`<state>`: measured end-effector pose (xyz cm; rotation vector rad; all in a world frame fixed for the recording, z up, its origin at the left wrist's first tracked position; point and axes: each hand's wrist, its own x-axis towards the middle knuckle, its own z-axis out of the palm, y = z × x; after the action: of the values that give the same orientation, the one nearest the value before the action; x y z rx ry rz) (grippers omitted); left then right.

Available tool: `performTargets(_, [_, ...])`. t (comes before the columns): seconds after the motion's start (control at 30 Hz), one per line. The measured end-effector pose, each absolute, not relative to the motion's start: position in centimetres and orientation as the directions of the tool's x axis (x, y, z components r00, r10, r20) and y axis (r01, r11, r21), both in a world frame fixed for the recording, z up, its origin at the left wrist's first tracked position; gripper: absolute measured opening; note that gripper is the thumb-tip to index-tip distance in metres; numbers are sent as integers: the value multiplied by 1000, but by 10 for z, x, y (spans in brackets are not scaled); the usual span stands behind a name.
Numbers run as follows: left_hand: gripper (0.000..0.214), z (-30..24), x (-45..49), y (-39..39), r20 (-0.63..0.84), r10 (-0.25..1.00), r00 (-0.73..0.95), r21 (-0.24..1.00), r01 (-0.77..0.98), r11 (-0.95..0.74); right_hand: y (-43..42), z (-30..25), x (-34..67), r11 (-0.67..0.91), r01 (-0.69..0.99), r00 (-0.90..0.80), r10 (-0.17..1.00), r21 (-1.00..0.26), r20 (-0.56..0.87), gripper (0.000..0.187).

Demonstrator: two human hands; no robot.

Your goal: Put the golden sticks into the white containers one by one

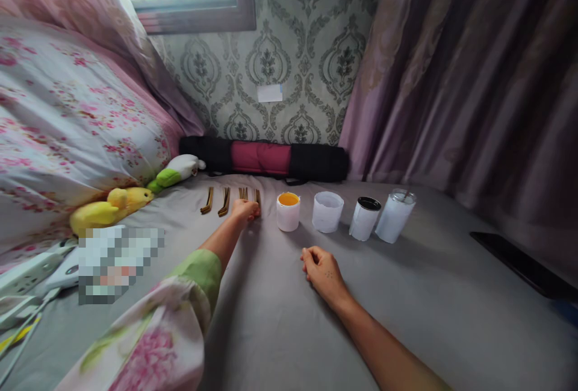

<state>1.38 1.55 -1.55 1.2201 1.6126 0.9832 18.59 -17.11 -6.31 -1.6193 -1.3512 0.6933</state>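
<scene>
Nearest: my right hand, palm down, low over the grey sheet. Fingers curled loosely inward; I see nothing in them, but the tips are tucked out of sight, so I cannot tell how far they close. It is nearest the cups and holds none of them.

Further out: my left hand, arm extended, over the two right-hand groups in a row of thin brass-coloured sticks. Four groups, well spaced; the two left ones show a bent lower end. Fingers bent down beside the rightmost group; whether they grip it I cannot tell, the knuckles hide the contact.

Handling note (judgement): pinch near mid-length, keep the bundle's pieces level and together, keep the wrist high so the palm does not nudge the neighbouring group. The cloth probably gives, so press lightly.

To the right of that hand, left to right: a white cup, orange inside; a translucent tub; a white-wrapped can, dark inside; a clear-rimmed jar. The last two stand close together.

Furthest: a black-and-magenta roll along the patterned wall.
</scene>
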Motion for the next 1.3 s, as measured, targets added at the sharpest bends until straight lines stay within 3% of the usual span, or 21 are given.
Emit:
performTargets(0.23, [8,-22,15,8,-246,967,-69,968,35,249,-173,-61,186,-13,467,250,961,-884,118,39])
performTargets(0.5, [9,-28,21,-1,-285,957,-56,952,-133,276,-172,-61,185,-14,467,255,959,-884,120,38])
performTargets(1.3, [16,-39,29,-43,-246,965,87,895,-362,261,-174,-59,185,-3,474,247,960,-880,129,38])
